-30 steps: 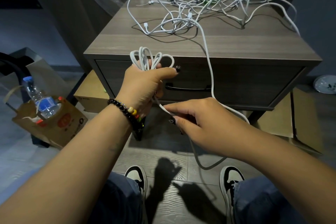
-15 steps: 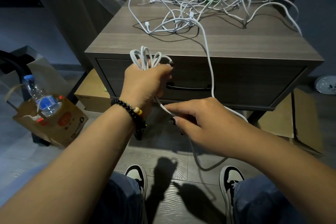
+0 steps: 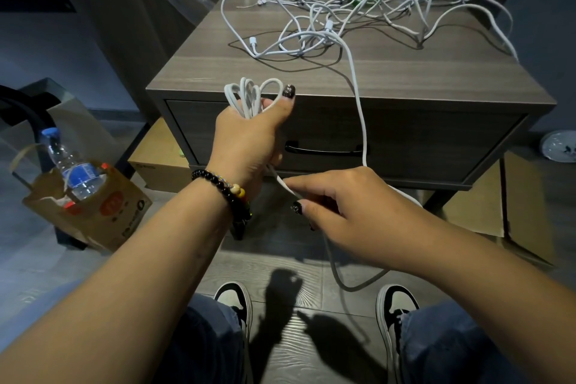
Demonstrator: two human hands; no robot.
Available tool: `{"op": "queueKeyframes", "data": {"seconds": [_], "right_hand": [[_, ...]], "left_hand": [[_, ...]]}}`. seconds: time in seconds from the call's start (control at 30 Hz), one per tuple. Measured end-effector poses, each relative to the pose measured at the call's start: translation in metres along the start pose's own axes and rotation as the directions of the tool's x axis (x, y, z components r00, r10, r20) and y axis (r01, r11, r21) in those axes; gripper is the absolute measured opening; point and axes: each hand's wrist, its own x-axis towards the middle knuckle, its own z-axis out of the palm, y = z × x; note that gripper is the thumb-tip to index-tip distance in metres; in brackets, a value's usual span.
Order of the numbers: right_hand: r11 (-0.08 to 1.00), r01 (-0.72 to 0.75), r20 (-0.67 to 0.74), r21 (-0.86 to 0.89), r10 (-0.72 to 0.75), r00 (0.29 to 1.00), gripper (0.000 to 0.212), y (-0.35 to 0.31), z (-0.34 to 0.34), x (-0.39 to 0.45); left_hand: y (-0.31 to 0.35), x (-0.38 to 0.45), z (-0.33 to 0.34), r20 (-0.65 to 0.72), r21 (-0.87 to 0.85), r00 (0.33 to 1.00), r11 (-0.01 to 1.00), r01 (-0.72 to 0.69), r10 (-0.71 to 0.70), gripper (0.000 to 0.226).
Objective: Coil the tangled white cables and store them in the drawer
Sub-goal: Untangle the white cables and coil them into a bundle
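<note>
A person's left hand [image 3: 249,137], forearm reaching in from seven o'clock and a beaded bracelet [image 3: 226,193] on the wrist, is raised in front of a wooden nightstand [image 3: 389,78], fingers curled tight around a bundle of white cable loops [image 3: 249,94] that stand upright out of the fist toward twelve o'clock, the thumb stretched toward three o'clock along the loops. The right hand [image 3: 352,206], its forearm coming from four o'clock, sits lower and just beside the left wrist, back of the hand up, fingers pointing to nine o'clock and pinching the free run of the same cable [image 3: 358,109] between thumb and forefinger. From that pinch the cable runs short and slanted up to the left fist; its other length sags in a loop toward the floor at six o'clock, then climbs past the closed drawer [image 3: 405,134] and its dark handle [image 3: 324,150], over the front edge, to a tangled heap of white cables [image 3: 374,10] at twelve to one o'clock on the top. A paper bag [image 3: 93,206] with a water bottle [image 3: 68,165] stands at nine o'clock.
</note>
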Motion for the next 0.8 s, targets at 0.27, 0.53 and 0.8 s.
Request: {"op": "queueKeyframes", "data": {"seconds": [0.27, 0.53, 0.8], "right_hand": [[0.976, -0.037, 0.019, 0.215, 0.034, 0.999, 0.026, 0.002, -0.002, 0.0], [0.671, -0.207, 0.31, 0.712, -0.035, 0.95, 0.027, -0.001, -0.007, -0.002], [0.865, -0.24, 0.534, 0.44, -0.037, 0.844, 0.03, 0.012, -0.019, -0.002]], "left_hand": [[0.004, 0.002, -0.003, 0.207, -0.293, 0.961, 0.926, 0.237, -0.181, 0.044], [0.011, 0.008, -0.011, 0.366, -0.596, 0.918, 0.72, 0.356, -0.152, 0.053], [0.015, 0.012, -0.024, 0.38, -0.695, 0.921, 0.632, 0.342, -0.08, 0.054]]}}
